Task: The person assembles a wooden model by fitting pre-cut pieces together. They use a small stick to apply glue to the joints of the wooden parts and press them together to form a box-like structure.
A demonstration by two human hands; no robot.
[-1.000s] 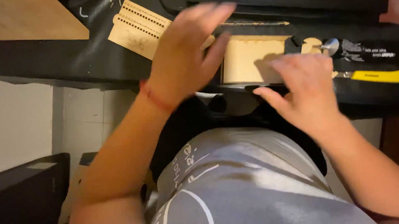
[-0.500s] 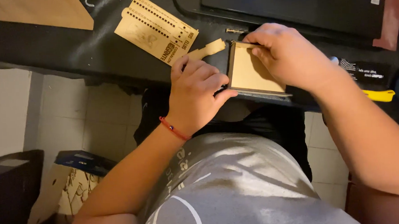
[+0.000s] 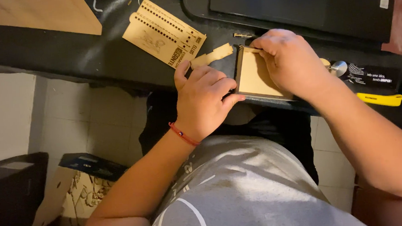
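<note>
The left hand (image 3: 205, 99) and right hand (image 3: 289, 61) are gripping the thin wooden panel (image 3: 256, 76) at the desk edge (image 3: 95, 68); too much pressing could be cracking it.

Black desk (image 3: 72, 55) under dim warm light; pale tiled floor (image 3: 97, 126) below; dark box (image 3: 14, 189) at left.

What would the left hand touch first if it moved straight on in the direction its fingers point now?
The left hand points toward the upper right. Its fingers already rest at the left edge of the small wooden frame, so the frame comes first, though depth is hard to judge.
</note>
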